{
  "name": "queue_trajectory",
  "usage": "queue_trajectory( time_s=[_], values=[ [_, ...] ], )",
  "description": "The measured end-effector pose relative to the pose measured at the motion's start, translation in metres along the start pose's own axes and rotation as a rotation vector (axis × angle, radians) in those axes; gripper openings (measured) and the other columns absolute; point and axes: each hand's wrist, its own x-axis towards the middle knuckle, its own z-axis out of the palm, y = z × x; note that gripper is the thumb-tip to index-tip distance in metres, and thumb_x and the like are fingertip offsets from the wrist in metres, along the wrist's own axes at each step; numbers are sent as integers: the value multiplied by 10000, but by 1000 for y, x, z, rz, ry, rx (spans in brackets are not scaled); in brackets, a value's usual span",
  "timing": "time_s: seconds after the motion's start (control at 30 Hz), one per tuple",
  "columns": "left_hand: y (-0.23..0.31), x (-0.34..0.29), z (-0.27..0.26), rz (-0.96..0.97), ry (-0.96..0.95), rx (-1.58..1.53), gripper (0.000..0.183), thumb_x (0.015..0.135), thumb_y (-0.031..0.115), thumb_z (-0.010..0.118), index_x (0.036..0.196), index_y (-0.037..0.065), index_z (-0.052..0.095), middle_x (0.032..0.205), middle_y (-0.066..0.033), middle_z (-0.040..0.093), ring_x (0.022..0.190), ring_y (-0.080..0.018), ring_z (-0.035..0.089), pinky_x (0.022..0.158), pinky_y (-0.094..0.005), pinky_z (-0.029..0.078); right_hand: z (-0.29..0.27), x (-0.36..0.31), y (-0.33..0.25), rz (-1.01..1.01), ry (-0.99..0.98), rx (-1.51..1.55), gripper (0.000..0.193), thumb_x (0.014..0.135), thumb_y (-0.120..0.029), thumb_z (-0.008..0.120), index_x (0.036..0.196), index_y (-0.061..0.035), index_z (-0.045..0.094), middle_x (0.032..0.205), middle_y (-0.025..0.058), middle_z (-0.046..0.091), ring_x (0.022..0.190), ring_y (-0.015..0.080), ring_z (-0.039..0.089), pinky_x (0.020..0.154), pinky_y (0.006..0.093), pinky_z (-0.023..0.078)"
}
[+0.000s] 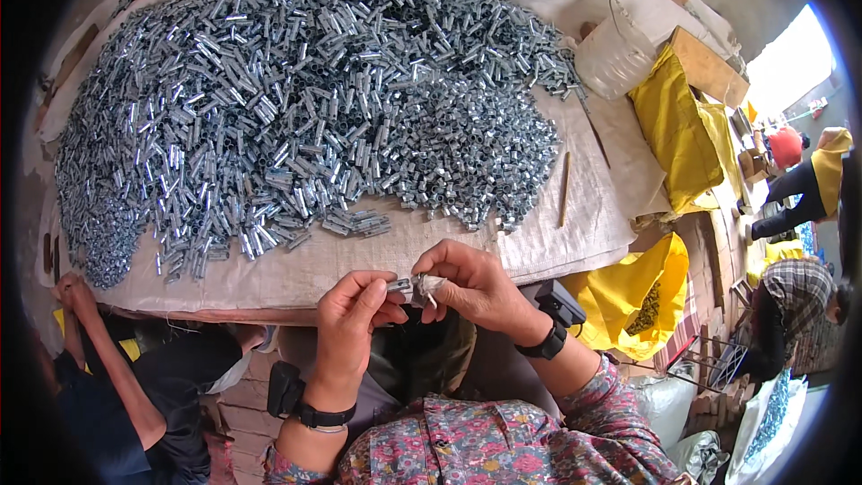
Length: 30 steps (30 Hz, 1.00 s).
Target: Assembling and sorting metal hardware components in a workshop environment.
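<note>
Just past the table's near edge, my left hand [353,307] pinches a short silvery metal sleeve [398,286] between thumb and fingers. My right hand [474,286] meets it from the other side, fingers closed at the sleeve's end. What sits inside the right fingertips is too small and covered to name. A scrap of white cloth or tape [432,285] shows at those fingertips. Beyond my hands, a big heap of metal sleeves [269,81] spreads over the pale sheet [575,247]. Shorter ring-like metal pieces [467,157] form a pile at its right front.
A thin stick [565,189] lies right of the heap, near a translucent plastic container [615,52]. At the right are a yellow sack [678,130] and an opened yellow bag [593,292] holding small parts. Another person's hands [76,295] are at the table's left corner; other people stand far right.
</note>
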Motion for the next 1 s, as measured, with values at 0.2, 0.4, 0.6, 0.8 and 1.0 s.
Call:
queue_trajectory(
  time_s=[0.2,0.4,0.6,0.8,1.0],
  values=[
    [-2,-4,4,9,-34,-55,208,962,174,581,1050,-9,621,855,-102,683,679,-145,670,650,-247,557,1,-1,11,-34,-21,150,212,956,-103,578,1119,23,528,911,69,648,732,106,638,667,243,537],
    [-4,-4,4,48,-39,53,222,961,185,589,1045,-18,620,853,-98,682,694,-138,668,663,-244,558,2,-3,10,-26,1,146,190,946,-75,586,1096,30,536,904,73,651,734,114,649,660,248,543],
    [-8,-4,5,111,-52,135,196,949,146,604,1040,-27,625,868,-97,685,719,-132,666,688,-243,549,5,-7,7,3,50,126,123,942,-33,557,1049,23,536,886,76,651,709,100,641,622,231,545],
    [-12,-5,1,93,-84,104,182,942,128,610,1034,-29,628,850,-98,685,715,-133,663,678,-235,540,2,-7,10,97,-44,386,123,941,-67,573,1036,-2,528,853,79,648,669,129,653,592,245,545],
    [-6,-3,-14,-75,-229,-76,182,927,120,628,1029,-31,632,820,-104,683,650,-142,649,612,-239,532,9,-3,31,116,-195,618,173,941,-124,597,1058,-27,516,797,59,641,631,123,647,556,248,538]
  ],
)
